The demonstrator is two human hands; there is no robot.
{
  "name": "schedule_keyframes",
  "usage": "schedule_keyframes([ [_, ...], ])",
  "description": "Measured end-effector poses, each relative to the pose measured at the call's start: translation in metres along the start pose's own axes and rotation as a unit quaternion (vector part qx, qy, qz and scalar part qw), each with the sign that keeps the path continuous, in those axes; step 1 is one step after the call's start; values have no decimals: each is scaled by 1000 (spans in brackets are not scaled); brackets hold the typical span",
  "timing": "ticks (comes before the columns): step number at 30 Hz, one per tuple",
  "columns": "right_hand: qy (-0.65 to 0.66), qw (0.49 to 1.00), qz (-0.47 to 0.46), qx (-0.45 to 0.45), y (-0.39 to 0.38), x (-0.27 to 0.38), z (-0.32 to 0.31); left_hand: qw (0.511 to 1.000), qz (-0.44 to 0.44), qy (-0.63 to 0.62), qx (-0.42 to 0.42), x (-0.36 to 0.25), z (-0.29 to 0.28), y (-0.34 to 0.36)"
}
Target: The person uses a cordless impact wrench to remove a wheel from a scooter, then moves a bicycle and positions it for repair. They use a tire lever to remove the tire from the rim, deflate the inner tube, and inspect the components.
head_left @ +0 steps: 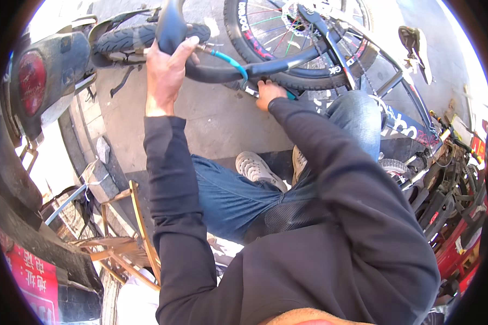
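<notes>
A black, rounded inner tube (214,74) loops out toward the bicycle wheel (255,40). My left hand (167,67) is wrapped round the tube, with the thumb near a brass-coloured fitting (203,49) at the tube's valve. From that fitting a teal air hose (230,59) curves over the tube and down to my right hand (269,95). Those fingers are closed on a silver-and-teal hose fitting (251,91), partly hidden by the hand. The wheel has a black tyre and multicoloured spokes, and the bicycle frame (387,84) lies beside it.
A motor scooter with a red tail light (31,81) stands at the left. Below it are a wooden chair frame (138,227) and a stone block (100,181). Piled bicycle parts (444,189) fill the right side. A dark shoe (415,51) lies at the upper right.
</notes>
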State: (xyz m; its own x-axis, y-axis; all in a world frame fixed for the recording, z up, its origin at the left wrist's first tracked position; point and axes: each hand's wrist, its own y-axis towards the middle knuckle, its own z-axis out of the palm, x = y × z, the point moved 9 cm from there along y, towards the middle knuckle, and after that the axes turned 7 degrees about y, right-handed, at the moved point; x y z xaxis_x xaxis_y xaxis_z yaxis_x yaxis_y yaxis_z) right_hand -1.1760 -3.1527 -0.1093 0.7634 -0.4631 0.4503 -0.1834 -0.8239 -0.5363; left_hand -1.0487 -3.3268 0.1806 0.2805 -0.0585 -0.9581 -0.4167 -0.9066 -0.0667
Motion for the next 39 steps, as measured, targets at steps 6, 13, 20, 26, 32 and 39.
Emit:
schedule_keyframes([
  [6,37,996,36,-68,-13,1,11,1000,18,15,9,-10,1,-9],
  [13,65,997,-2,44,-20,15,45,999,29,23,20,-15,2,-10],
  [20,395,858,61,323,-33,18,126,998,50,-2,23,-7,-11,-6],
  [26,334,911,-62,234,-1,-36,176,997,30,6,72,-4,15,7],
  [32,261,915,28,306,-39,10,96,996,-2,33,81,17,-22,-1],
  [39,289,933,53,209,-18,-21,108,995,19,9,100,18,-16,6],
])
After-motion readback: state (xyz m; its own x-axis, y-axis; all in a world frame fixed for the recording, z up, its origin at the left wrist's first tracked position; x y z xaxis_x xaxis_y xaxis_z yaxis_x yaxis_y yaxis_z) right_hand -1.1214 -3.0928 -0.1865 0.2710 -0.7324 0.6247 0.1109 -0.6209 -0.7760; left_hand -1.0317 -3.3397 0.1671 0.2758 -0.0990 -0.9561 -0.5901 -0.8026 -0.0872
